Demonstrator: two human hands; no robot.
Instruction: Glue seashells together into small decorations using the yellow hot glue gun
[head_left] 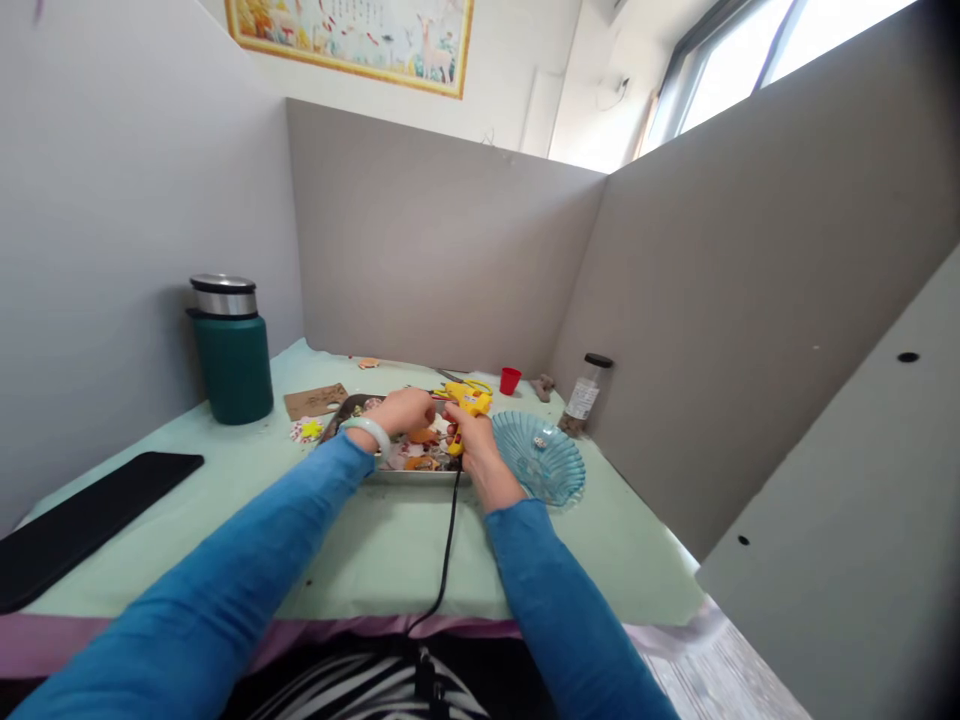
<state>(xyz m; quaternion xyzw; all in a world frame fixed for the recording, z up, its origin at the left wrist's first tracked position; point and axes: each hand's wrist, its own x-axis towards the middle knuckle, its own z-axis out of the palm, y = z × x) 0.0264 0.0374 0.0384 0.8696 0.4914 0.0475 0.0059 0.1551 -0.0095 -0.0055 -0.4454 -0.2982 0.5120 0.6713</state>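
Note:
My right hand [474, 448] is closed round the grip of a yellow glue gun [466, 403], whose black cord [448, 545] runs back toward me. The gun's nozzle points left, at my left hand [403, 410]. That hand is curled in a pinch over a metal tray [420, 474] of small shells and craft pieces; what it pinches is too small to name. A pale bangle [367, 430] sits on my left wrist. Both sleeves are blue.
A blue glass dish [541, 462] lies right of the tray. A green flask [230, 351] stands at the left, a black pad [82, 518] at the near left. A red cup [510, 380], a jar [584, 395], a brown card [316, 401] and grey partition walls surround the table.

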